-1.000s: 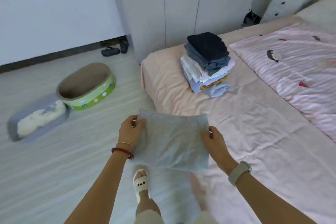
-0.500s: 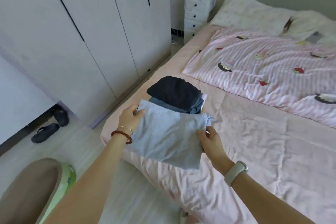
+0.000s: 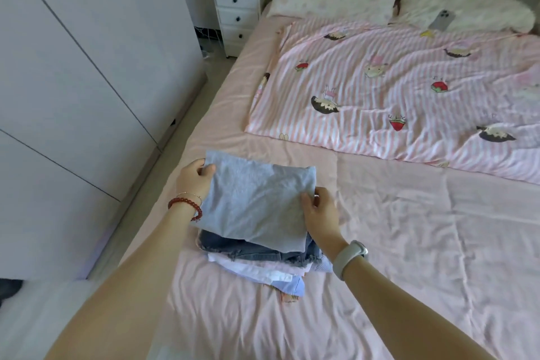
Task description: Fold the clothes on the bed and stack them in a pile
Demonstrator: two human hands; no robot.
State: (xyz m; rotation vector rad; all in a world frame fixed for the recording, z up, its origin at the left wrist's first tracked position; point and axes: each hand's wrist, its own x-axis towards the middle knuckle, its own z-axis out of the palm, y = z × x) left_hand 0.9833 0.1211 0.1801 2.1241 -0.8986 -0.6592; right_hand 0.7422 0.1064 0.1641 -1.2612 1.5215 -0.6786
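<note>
Folded grey cloth, soft and lightly creased, tops the pile.

Folded garment atop pile on bed

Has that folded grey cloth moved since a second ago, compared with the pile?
Yes. The grey cloth, gripped by both hands, was held short of the pile off the bed's edge; now it lies over the pile's top.
</note>
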